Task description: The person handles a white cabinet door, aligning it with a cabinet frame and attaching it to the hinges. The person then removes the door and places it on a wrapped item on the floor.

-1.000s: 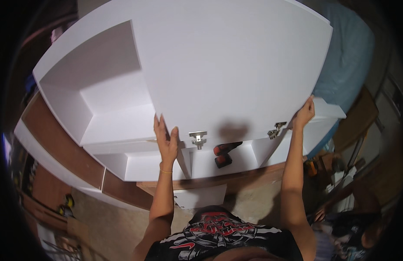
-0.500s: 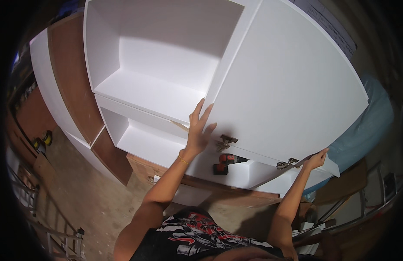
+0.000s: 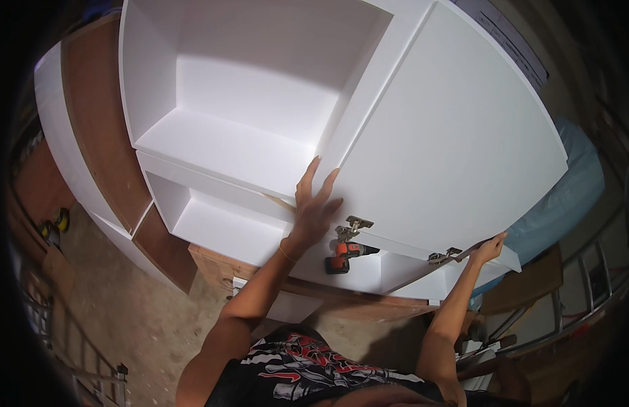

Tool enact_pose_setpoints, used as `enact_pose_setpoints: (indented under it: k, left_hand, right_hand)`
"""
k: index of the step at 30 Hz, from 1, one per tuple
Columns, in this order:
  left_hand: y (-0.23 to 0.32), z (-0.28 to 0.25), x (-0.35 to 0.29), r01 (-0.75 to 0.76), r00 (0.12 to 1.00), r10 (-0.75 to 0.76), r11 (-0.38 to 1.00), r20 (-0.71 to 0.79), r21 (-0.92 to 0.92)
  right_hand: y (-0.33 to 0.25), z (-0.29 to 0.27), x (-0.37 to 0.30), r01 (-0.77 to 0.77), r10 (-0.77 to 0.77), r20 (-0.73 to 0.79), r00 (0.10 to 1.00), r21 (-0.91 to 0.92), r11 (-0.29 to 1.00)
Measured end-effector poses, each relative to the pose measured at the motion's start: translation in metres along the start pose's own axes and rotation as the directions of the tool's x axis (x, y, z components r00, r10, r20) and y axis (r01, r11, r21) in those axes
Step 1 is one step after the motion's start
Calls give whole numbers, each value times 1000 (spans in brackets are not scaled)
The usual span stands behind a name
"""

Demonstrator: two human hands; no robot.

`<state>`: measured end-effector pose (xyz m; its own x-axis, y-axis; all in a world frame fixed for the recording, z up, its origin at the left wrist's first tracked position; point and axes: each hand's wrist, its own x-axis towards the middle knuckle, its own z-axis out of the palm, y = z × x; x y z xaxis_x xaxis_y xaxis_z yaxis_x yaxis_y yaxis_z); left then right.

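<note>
A flat white cabinet door (image 3: 457, 142) lies over the right part of a white cabinet (image 3: 219, 125). My left hand (image 3: 316, 211) is spread, its fingertips at the cabinet's upright divider and the door's left edge. With my right hand (image 3: 489, 250) I grip the door's near right corner, the fingers partly hidden behind its edge. Two metal hinges, a left hinge (image 3: 354, 227) and a right hinge (image 3: 444, 256), sit along the door's near edge between my hands. Just below the left hinge, a red and black cordless drill (image 3: 343, 258) lies in the lower compartment.
A brown and white panelled unit (image 3: 101, 129) stands to the left. The cabinet rests on a wooden base (image 3: 212, 264). Blue sheeting (image 3: 565, 183) is bunched at the right. A metal ladder (image 3: 104, 373) is at lower left, and metal frames (image 3: 592, 278) stand at far right.
A wider strip of the cabinet's white divider now shows along the door's left edge. Both hands keep their places on the cabinet and door. The whole view has shifted slightly.
</note>
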<state>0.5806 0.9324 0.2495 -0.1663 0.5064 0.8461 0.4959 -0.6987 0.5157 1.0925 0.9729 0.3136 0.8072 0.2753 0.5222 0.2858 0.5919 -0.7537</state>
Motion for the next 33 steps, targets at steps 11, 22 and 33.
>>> enact_pose_setpoints:
  k: [11,22,33]
  left_hand:
    - [0,-2,1,-3,999,2,1000,37,20]
    - [1,-5,0,39,996,-41,999,84,18]
    - [4,10,-3,153,987,-143,976,74,-157]
  right_hand:
    - [16,-4,15,-31,27,54,998,80,996]
    - [5,6,3,-53,44,74,996,120,991]
    - [11,-14,19,-159,113,166,980,299,941]
